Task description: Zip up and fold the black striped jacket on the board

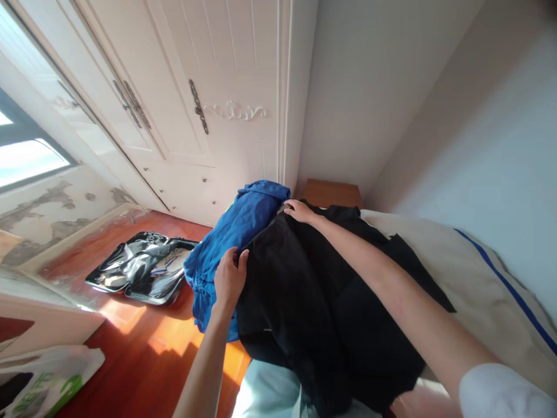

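Observation:
A black garment (300, 290) lies spread across my lap and the bed; its exact kind is hard to make out. At its left edge my left hand (230, 278) has thumb and fingers closed on the cloth. My right hand (301, 211) reaches farther out, its fingers curled on the garment's far edge, with the fingertips partly hidden. Just beyond and left of the black cloth is a blue garment (243, 226), gathered at its lower end and hanging over the bed's side. Part of it passes behind my left hand.
An open suitcase (163, 299) with packed items lies on the reddish wooden floor (143, 360). White wardrobe doors (235, 69) stand ahead. A wooden bedside piece (333, 191) is in the corner, a beige bedcover (439, 255) at right, and a plastic bag (65, 366) at lower left.

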`<state>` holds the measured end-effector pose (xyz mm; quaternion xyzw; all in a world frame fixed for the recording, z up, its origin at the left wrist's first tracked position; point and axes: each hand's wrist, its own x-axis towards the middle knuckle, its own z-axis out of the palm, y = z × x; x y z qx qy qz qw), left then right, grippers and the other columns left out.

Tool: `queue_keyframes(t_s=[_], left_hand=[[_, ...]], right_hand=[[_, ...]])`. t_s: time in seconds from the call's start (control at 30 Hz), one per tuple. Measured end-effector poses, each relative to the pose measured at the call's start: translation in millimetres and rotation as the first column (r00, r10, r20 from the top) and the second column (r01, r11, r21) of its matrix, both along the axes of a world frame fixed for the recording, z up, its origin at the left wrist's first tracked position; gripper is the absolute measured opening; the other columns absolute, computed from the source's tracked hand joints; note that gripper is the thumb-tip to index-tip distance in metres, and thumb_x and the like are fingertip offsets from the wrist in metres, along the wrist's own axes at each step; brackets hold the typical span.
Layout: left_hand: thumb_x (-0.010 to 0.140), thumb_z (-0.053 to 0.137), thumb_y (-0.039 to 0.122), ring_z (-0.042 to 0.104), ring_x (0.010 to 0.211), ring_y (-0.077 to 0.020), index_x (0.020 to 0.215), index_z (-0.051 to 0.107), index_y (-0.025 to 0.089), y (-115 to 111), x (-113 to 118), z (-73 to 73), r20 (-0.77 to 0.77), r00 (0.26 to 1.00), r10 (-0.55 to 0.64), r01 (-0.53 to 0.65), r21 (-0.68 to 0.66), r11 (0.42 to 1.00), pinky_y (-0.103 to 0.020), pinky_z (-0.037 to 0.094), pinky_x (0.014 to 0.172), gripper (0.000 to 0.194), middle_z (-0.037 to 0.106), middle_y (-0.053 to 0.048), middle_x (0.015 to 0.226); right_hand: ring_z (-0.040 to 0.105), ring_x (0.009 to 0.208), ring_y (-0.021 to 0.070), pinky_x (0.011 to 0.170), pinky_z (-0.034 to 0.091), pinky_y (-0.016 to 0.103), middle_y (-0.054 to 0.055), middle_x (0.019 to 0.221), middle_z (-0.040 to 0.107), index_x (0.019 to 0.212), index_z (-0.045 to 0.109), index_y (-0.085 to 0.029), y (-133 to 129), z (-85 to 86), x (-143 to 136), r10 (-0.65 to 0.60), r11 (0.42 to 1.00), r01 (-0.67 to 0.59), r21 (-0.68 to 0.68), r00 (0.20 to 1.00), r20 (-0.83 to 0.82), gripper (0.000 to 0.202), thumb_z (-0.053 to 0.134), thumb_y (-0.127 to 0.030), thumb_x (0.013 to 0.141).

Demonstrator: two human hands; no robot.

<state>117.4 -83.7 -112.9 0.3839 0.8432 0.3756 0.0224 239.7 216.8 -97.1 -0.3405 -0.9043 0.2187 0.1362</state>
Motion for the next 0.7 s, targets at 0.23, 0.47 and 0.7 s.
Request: queue_keyframes(t_s=[0.23, 0.47, 0.7], left_hand=[[0.092, 0.056, 0.045, 0.063, 0.096, -0.0221, 0.118, 0.06, 0.015, -46.1, 31.7, -23.3, -0.024, 0.999, 0.038, -0.025, 0.392, 0.919, -0.034, 0.053, 0.076, 0.039, 0.065, -0.01, 0.103], [0.089, 0.053, 0.034, 0.061, 0.087, -0.0179, 0.111, 0.057, 0.016, -85.4, 63.6, -98.6, 0.162, 0.967, 0.198, -0.246, 0.37, 0.896, -0.03, 0.052, 0.077, 0.029, 0.061, -0.005, 0.093], [0.091, 0.046, 0.031, 0.061, 0.092, -0.0205, 0.1, 0.06, 0.017, -129.2, 99.7, -155.4, 0.174, 0.984, -0.043, 0.011, 0.183, 0.983, -0.033, 0.051, 0.081, 0.021, 0.062, -0.01, 0.097]], right_hand=[[0.066, 0.109, 0.0203, 0.101, 0.05, 0.04, 0.009, 0.118, 0.069, 0.115, 0.066, -0.016, -116.4, 20.7, 143.5, -0.004, 0.936, -0.151, -0.318, 0.899, -0.438, 0.029, 0.065, -0.031, 0.089], [0.072, 0.086, 0.0207, 0.075, 0.058, 0.034, 0.011, 0.101, 0.073, 0.112, 0.066, -0.015, -278.6, -22.0, 258.5, -0.196, 0.519, -0.185, -0.835, 0.924, -0.327, 0.044, 0.071, -0.048, 0.084], [0.068, 0.083, 0.0223, 0.084, 0.054, 0.039, 0.008, 0.089, 0.07, 0.092, 0.063, -0.018, -359.3, -154.9, 277.1, -0.578, 0.663, 0.405, -0.63, 0.811, -0.087, 0.021, 0.061, -0.037, 0.081]])
